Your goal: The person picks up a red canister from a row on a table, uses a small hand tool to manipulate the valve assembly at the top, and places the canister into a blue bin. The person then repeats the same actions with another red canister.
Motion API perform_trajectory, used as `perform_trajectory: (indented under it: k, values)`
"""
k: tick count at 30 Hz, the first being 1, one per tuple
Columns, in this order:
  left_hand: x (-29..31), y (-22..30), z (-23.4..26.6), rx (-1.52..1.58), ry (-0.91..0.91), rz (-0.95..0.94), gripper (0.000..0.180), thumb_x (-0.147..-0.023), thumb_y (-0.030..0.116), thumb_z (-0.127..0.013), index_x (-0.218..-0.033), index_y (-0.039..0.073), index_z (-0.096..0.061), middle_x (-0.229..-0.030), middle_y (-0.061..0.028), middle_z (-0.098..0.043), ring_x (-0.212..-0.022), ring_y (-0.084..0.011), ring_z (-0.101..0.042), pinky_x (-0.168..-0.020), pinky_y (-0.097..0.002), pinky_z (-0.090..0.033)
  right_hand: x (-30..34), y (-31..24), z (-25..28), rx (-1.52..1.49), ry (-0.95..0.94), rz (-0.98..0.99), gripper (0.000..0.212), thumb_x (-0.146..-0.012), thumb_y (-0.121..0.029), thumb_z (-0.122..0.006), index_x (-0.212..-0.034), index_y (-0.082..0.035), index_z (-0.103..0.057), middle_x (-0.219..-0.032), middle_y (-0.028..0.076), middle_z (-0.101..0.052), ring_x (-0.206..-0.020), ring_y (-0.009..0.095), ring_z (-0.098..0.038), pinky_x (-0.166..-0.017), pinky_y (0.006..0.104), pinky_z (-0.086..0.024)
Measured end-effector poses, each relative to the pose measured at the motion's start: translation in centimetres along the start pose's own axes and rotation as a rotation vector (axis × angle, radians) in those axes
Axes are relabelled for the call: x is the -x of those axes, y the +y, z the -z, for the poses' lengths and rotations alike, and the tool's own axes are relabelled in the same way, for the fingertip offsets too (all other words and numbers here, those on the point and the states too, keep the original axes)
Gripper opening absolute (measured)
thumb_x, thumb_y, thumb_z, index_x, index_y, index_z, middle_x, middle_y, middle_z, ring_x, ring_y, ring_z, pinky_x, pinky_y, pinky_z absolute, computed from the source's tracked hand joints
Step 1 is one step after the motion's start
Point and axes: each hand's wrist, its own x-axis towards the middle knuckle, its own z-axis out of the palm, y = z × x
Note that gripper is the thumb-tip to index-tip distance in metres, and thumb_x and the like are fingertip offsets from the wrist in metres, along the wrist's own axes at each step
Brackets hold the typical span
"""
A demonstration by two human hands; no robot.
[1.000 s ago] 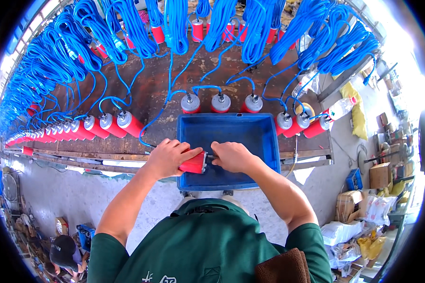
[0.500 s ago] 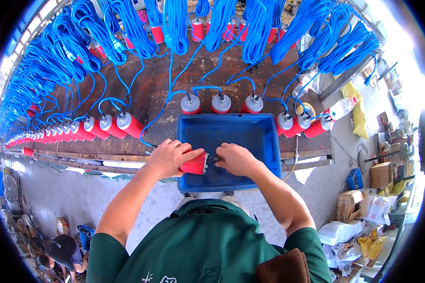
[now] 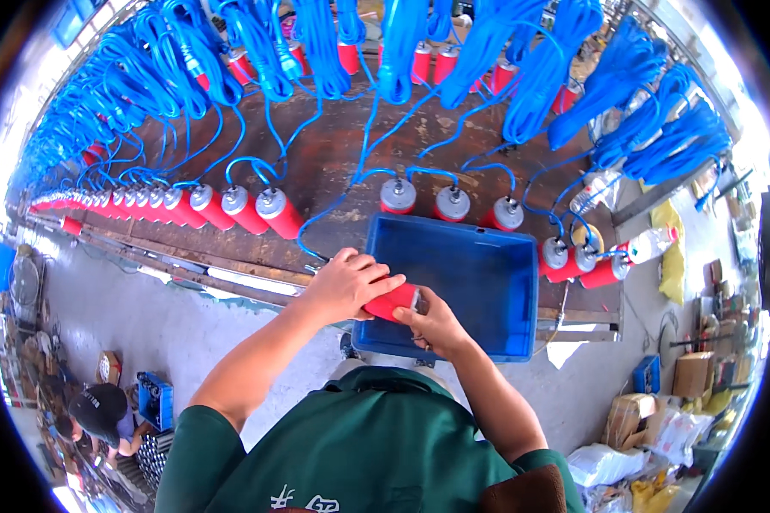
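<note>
A red cylinder, the same kind as those on the bench, lies tilted over the near left part of a blue plastic tray. My left hand is wrapped round its left part from above. At its other end, the fingers and thumb of my right hand close on the rim. That end face is mostly hidden by my fingers. Beside my left hand, a blue cable runs down toward the held cylinder. Something small and dark shows under my right hand, too small to make out.
Grey-capped red cylinders stand behind the tray, with a long row leftward. Coiled blue cables line the bench's far side. A clear bottle lies at right. Another person is low at left.
My right hand has moved from beside the red cylinder's end onto it. The cylinder is still in my left hand. The whole view has shifted and turned, so the bench appears farther right.
</note>
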Motion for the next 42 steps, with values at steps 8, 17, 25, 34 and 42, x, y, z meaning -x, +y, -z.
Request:
perform_trajectory:
  k: [8,17,25,34,42]
  values:
    - [8.0,0.4,-6.5,0.932,0.629,1.138,0.089,-0.075,0.049,-0.097,-0.140,0.001,-0.057,-0.134,-0.0139,-0.067,-0.125,-0.0289,-0.063,-0.105,-0.0431,-0.051,0.6,-0.5,-0.7,-0.004,0.044,-0.028,0.082,-0.091,-0.033,-0.088,-0.151,0.002,-0.046,-0.086,0.005,-0.058,-0.061,0.009,-0.049,-0.046,0.0253,-0.039]
    - [5.3,-0.6,-6.7,1.893,0.671,1.009,0.077,-0.079,0.040,-0.096,-0.138,0.007,-0.059,-0.121,-0.0083,-0.072,-0.106,-0.0217,-0.073,-0.085,-0.0353,-0.062,-0.1,-2.2,-2.8,0.412,0.164,0.114,0.085,-0.088,-0.036,-0.088,-0.153,0.003,-0.049,-0.113,0.015,-0.073,-0.074,0.014,-0.066,-0.054,0.0257,-0.050]
    - [2.4,-7.2,-0.1,0.997,0.842,0.983,0.065,-0.076,0.019,-0.097,-0.128,0.003,-0.061,-0.111,-0.0075,-0.074,-0.101,-0.0187,-0.071,-0.093,-0.0360,-0.058,5.7,-3.9,0.5,0.133,0.235,0.059,0.052,-0.102,-0.016,-0.071,-0.147,0.003,-0.054,-0.105,0.010,-0.075,-0.062,0.006,-0.048,-0.045,0.0224,-0.039]
    - [-0.7,-13.4,-7.8,0.270,0.555,1.124,0.084,-0.073,0.040,-0.093,-0.140,0.010,-0.051,-0.135,-0.0150,-0.062,-0.119,-0.0404,-0.067,-0.096,-0.0524,-0.057,12.3,-0.7,4.9,-0.126,0.537,0.106,0.042,-0.105,-0.015,-0.065,-0.141,0.005,-0.055,-0.102,0.013,-0.074,-0.056,0.005,-0.049,-0.043,0.0213,-0.039]
    - [-0.9,-12.0,-8.6,0.282,0.544,1.133,0.093,-0.074,0.041,-0.094,-0.148,0.011,-0.046,-0.138,-0.0164,-0.058,-0.121,-0.0419,-0.064,-0.098,-0.0531,-0.057,12.6,2.2,6.2,-0.273,0.678,0.117,0.037,-0.106,-0.016,-0.066,-0.136,0.003,-0.058,-0.101,0.014,-0.074,-0.058,0.006,-0.050,-0.044,0.0217,-0.041]
